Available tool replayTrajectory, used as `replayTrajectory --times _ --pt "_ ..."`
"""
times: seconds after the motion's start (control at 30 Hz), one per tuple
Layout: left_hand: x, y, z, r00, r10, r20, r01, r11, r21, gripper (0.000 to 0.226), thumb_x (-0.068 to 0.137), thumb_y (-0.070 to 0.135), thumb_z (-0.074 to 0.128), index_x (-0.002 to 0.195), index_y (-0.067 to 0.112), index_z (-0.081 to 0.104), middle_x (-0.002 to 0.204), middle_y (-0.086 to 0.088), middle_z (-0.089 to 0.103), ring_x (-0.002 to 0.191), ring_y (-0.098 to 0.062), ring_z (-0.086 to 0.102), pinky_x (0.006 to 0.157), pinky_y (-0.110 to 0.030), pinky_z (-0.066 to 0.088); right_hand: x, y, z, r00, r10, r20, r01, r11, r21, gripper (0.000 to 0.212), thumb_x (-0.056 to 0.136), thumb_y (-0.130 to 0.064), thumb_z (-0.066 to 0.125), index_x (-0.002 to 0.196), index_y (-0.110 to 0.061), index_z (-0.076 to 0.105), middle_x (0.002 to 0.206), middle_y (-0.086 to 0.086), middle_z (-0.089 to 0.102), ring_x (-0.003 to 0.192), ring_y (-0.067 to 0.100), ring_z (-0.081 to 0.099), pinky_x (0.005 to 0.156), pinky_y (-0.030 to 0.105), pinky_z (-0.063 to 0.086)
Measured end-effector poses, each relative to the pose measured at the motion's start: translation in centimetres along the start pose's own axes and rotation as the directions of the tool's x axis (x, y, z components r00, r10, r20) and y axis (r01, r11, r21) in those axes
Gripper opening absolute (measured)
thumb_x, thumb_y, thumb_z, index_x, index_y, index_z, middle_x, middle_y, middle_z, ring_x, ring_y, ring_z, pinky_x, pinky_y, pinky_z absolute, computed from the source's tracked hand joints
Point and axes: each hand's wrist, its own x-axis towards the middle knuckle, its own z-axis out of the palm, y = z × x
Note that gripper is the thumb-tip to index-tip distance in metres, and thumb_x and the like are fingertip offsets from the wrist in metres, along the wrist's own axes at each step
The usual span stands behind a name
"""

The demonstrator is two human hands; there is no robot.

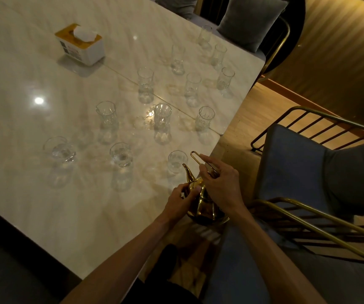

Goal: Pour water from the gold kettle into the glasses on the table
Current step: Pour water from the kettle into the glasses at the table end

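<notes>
- Head view puts the gold kettle (200, 200) at the near edge of the table (34, 194), between my 2 hands, its spout tipped toward the nearest glass (176, 161).
- My right hand (220, 185) curls its fingers around the thin looped handle (195, 156), which rises just beyond my fingertips; my forefinger lies straight along the wire.
- My left hand (179, 200) wraps the neck of the kettle, with the thumb pressed on the polished metal just below the spout.
- I judge the kettle stiff and, if full, fairly heavy for that slim handle, so the second hand on the body makes sense. The glossy surface looks slippery, so I would keep the thumb firm.
- Glasses look thin, tall and narrow at the foot; I expect them to tip or chip easily on the hard marble if the spout knocks a rim.
- Kettle's base is hidden under my wrists, so I cannot tell whether it rests on the table or is lifted.
- Dim light and clear glass make water levels hard to read; I count about 12 glasses, and I cannot tell which hold water.
- A tissue box (80, 43) sits far beyond my fingers.
</notes>
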Motion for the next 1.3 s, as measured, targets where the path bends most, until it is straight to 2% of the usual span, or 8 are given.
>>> replayTrajectory --times 0.13,0.5,0.57,0.7,0.83,1.03,1.2,1.3 --pt "0.1 -0.2 -0.1 1.000 -0.003 0.003 0.002 1.000 0.018 0.099 0.063 0.092 0.056 0.134 0.023 0.056 0.131 0.000 0.059 0.115 -0.021 0.062 0.101 -0.047 0.052 -0.2 -0.2 -0.1 1.000 0.001 -0.011 -0.001 0.999 0.045 0.034 0.096 -0.025 0.065 0.129 -0.037 0.064 0.085 0.010 0.072 0.075 0.027 0.071 0.069 0.048 0.062" --pt "0.1 0.4 -0.5 1.000 0.028 -0.007 -0.028 0.998 0.063 0.088 0.068 0.081 0.059 0.133 0.021 0.057 0.131 0.000 0.054 0.114 -0.022 0.059 0.098 -0.041 0.053 -1.1 0.1 -0.2 0.997 -0.040 -0.068 0.044 0.997 0.056 0.036 0.096 -0.018 0.066 0.131 -0.027 0.066 0.087 0.008 0.072 0.075 0.020 0.071 0.069 0.036 0.063" --pt "0.2 0.5 -0.6 0.999 0.035 -0.004 -0.034 0.997 0.072 0.086 0.068 0.079 0.060 0.132 0.022 0.057 0.130 0.000 0.053 0.114 -0.022 0.059 0.097 -0.041 0.053 -1.3 0.2 -0.2 0.996 -0.050 -0.076 0.055 0.997 0.061 0.036 0.096 -0.017 0.067 0.131 -0.026 0.066 0.091 0.003 0.072 0.077 0.016 0.072 0.069 0.034 0.063" --pt "0.2 0.4 -0.9 0.999 0.032 -0.020 -0.030 0.995 0.090 0.093 0.062 0.082 0.060 0.134 0.023 0.054 0.132 0.000 0.050 0.116 -0.024 0.058 0.097 -0.041 0.054 -1.7 0.5 -0.1 0.994 -0.071 -0.086 0.078 0.993 0.085 0.035 0.096 -0.017 0.067 0.130 -0.026 0.066 0.104 -0.023 0.065 0.093 0.001 0.070 0.079 0.028 0.063" --pt "0.3 0.3 -1.2 0.999 0.029 -0.032 -0.026 0.995 0.093 0.097 0.059 0.081 0.062 0.135 0.022 0.053 0.134 -0.001 0.049 0.115 -0.024 0.057 0.097 -0.040 0.054 -2.2 0.8 0.1 0.990 -0.086 -0.114 0.099 0.988 0.115 0.033 0.096 -0.016 0.067 0.129 -0.023 0.067 0.115 -0.016 0.069 0.097 0.003 0.072 0.079 0.030 0.063" --pt "0.4 0.2 -1.5 0.998 0.028 -0.057 -0.022 0.994 0.104 0.102 0.056 0.080 0.066 0.139 0.021 0.051 0.138 0.000 0.047 0.116 -0.021 0.054 0.092 -0.032 0.052 -2.9 1.6 0.5 0.985 -0.083 -0.154 0.107 0.982 0.158 0.033 0.096 -0.017 0.066 0.129 -0.020 0.066 0.101 -0.015 0.072 0.082 0.008 0.074 0.069 0.033 0.064" --pt "0.6 0.3 -1.7 0.996 0.056 -0.065 -0.047 0.991 0.125 0.090 0.068 0.067 0.072 0.140 0.018 0.050 0.139 -0.001 0.045 0.116 -0.016 0.049 0.089 -0.027 0.044 -3.2 1.7 0.6 0.983 -0.085 -0.163 0.115 0.977 0.181 0.032 0.096 -0.015 0.066 0.129 -0.019 0.066 0.108 -0.033 0.068 0.093 0.003 0.073 0.076 0.033 0.064" --pt "0.6 0.4 -1.8 0.996 0.066 -0.067 -0.056 0.989 0.139 0.085 0.073 0.062 0.075 0.140 0.017 0.049 0.137 0.000 0.045 0.116 -0.014 0.047 0.089 -0.025 0.042 -3.3 1.8 0.7 0.982 -0.085 -0.171 0.117 0.975 0.187 0.032 0.096 -0.018 0.066 0.128 -0.020 0.066 0.108 -0.033 0.068 0.093 0.006 0.074 0.073 0.035 0.064"
